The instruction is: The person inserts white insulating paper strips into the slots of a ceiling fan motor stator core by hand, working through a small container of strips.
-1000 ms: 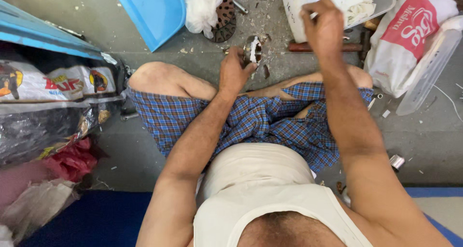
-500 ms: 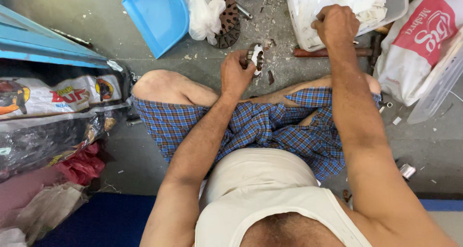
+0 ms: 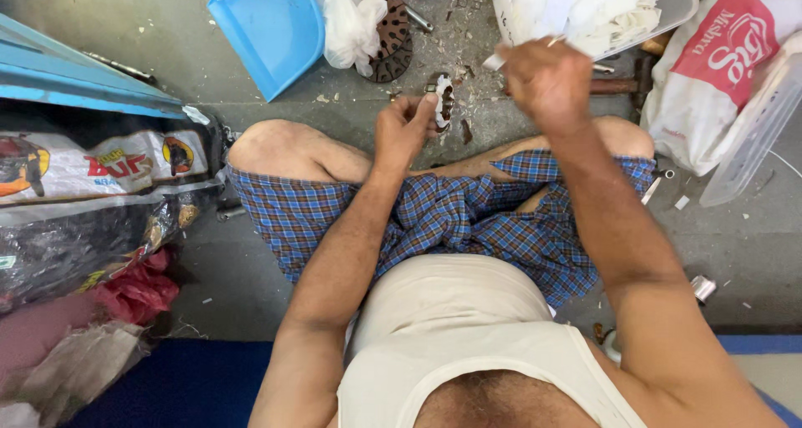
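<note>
I sit cross-legged on a grey concrete floor [image 3: 251, 286] in blue checked shorts. My left hand [image 3: 405, 127] grips a small round metal part with white inserts [image 3: 442, 99], held upright above my legs. My right hand [image 3: 547, 81] is raised a little to the right of it, fingers closed around a thin white strip [image 3: 497, 60] that sticks out to the left, with a thin sliver showing above the fist. The two hands are apart by a short gap.
A blue dustpan [image 3: 271, 27] lies at the top left, next to a white plastic bag [image 3: 351, 19] and a brown toothed disc [image 3: 393, 40]. A clear tub of white scraps [image 3: 601, 10] and a red-and-white bag [image 3: 718, 60] lie top right. Printed sacks [image 3: 92, 202] are stacked at left.
My right hand has come down and toward me from the tub of scraps, holding the strip. The left hand with the metal part has stayed about where it was.
</note>
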